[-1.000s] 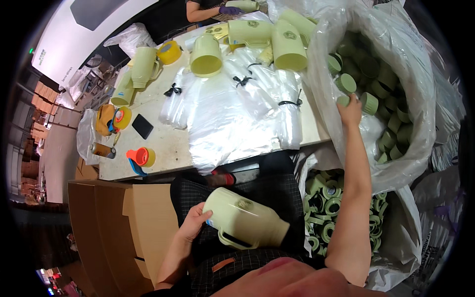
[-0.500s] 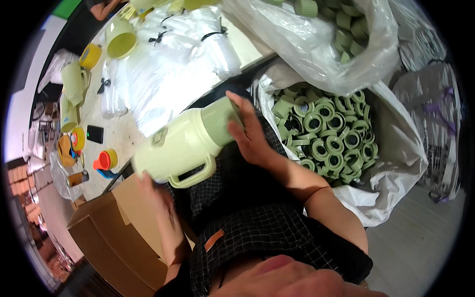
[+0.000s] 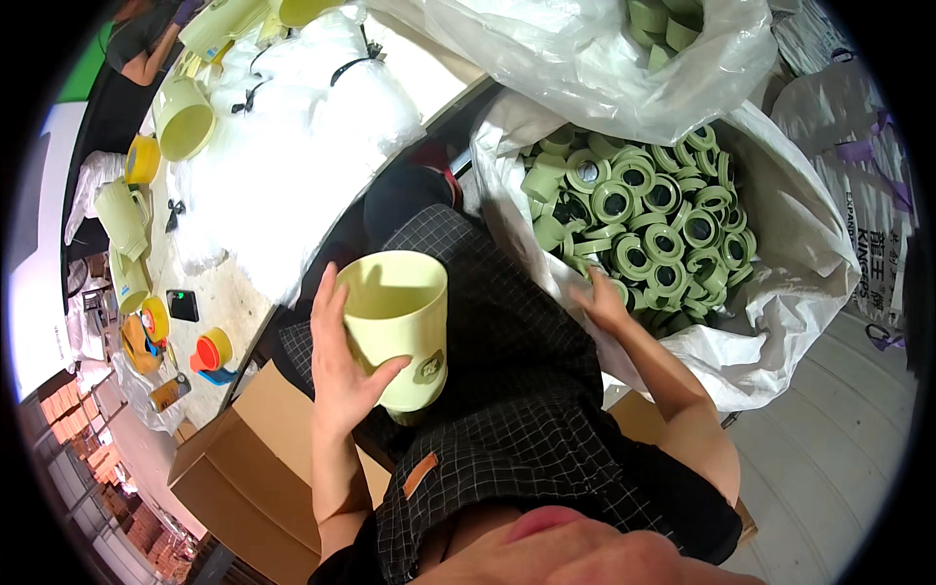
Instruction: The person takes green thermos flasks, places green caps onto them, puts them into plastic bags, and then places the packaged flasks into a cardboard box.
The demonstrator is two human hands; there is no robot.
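My left hand (image 3: 343, 361) grips a pale green jug body (image 3: 395, 336) in front of my apron. Its hollow, open end faces up toward me, and a dark round emblem shows low on its wall. A darker green piece peeks out beneath the lower end; the handle is hidden. To the right, my right hand (image 3: 603, 300) is at the near left edge of a white woven sack (image 3: 790, 361), thumb and forefinger apart. The fingertips are beside the green ring-shaped lids (image 3: 663, 244) heaped in the sack, several with black centres.
A clear plastic bag (image 3: 604, 58) of green cups lies behind the sack. Plastic-wrapped bundles (image 3: 292, 156), more jugs (image 3: 122, 219), tape rolls (image 3: 143, 159) and a phone (image 3: 182, 305) rest on the table at left. An open cardboard box (image 3: 234, 478) stands below it. Another person (image 3: 136, 49) is at far left.
The jug has turned from lying sideways to hollow end up, now in my left hand alone. My right hand has let go of its green end and moved right to the sack.
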